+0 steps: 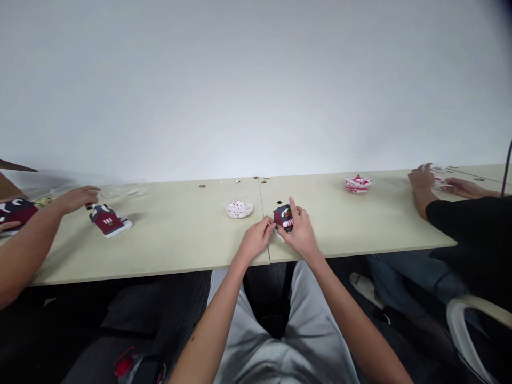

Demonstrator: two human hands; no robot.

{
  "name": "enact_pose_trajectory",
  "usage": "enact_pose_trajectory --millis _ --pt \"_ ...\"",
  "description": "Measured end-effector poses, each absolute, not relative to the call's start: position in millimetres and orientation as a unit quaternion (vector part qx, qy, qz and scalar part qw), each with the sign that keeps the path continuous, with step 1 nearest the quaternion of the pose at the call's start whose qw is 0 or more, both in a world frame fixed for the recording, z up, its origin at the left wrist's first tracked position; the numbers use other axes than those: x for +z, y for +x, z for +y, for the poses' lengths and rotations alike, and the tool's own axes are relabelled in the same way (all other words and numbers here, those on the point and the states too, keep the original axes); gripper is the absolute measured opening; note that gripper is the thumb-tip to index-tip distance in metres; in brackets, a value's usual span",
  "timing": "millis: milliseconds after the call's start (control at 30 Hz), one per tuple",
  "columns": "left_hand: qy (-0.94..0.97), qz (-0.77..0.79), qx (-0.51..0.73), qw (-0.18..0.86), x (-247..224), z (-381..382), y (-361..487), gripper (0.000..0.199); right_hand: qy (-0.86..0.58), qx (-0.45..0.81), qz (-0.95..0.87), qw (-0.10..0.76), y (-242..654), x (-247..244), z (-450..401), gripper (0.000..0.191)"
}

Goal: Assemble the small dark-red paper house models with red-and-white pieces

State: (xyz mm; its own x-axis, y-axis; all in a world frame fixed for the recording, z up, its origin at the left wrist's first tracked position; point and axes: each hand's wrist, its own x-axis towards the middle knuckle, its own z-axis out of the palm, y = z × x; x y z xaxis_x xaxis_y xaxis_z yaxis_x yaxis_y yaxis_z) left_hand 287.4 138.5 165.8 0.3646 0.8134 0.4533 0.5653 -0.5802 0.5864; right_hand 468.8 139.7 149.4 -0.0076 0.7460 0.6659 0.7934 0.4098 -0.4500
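Observation:
A small toy house [279, 216] with dark red walls, a dark roof and white snow-like trim is at the front of the table, between my hands. My left hand [256, 236] pinches at its lower left corner, thumb and fingertips together. Over its right side lies my right hand [301, 229], gripping it with the thumb across the front while the index finger points up along the edge. Part of the house is hidden behind these fingers. A small dark piece [279, 202] lies just behind it. To the left stands a clear bowl of white and reddish pieces [239, 209].
Several small flat pieces [256, 177] lie along the table's back edge. A bowl of red and white pieces [358, 184] stands to the right. At left, another person's hand [78, 199] reaches near a second house [107, 221]; a co-worker's hands [422, 178] are at right.

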Motion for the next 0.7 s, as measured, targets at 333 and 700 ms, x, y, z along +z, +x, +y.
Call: enact_pose_trajectory --millis 333,700 --pt "0.795 0.382 0.394 0.259 159 150 288 0.026 -0.496 -0.005 -0.731 0.468 471 145 141 0.096" --pt "0.826 0.374 0.363 0.213 157 146 286 0.014 -0.489 0.018 -0.722 0.489 472 145 139 0.094"
